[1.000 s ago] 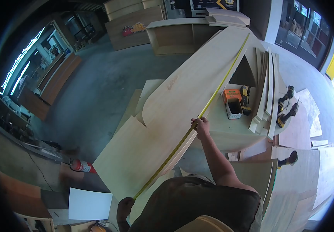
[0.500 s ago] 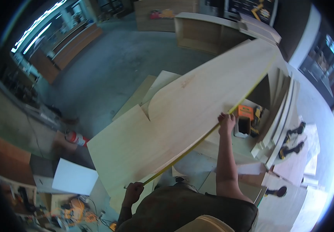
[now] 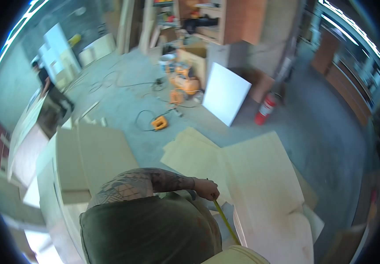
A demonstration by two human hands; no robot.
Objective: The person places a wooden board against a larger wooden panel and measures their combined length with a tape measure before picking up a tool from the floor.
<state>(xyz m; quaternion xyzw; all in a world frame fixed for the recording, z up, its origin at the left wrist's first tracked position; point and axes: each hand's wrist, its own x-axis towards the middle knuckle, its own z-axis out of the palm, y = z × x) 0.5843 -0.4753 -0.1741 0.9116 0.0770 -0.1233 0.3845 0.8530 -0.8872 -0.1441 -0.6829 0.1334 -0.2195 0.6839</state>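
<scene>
My left hand (image 3: 206, 189), at the end of a tattooed forearm, is closed around the end of a yellow measuring tape (image 3: 228, 223). The tape runs down and right from the fist, along the near edge of a large cut wooden panel (image 3: 267, 189). My right hand is out of view. Thinner pale sheets (image 3: 194, 152) lie beneath and to the left of the panel.
A white board (image 3: 227, 93) leans near a red fire extinguisher (image 3: 265, 108). An orange power tool (image 3: 159, 123) and cables lie on the floor. A person (image 3: 51, 86) stands at the far left by stacked panels. Pale boxes (image 3: 97, 149) stand at left.
The view has swung left. My right hand and the curved far end of the panel have left the view, while the other person and the floor tools have come into sight.
</scene>
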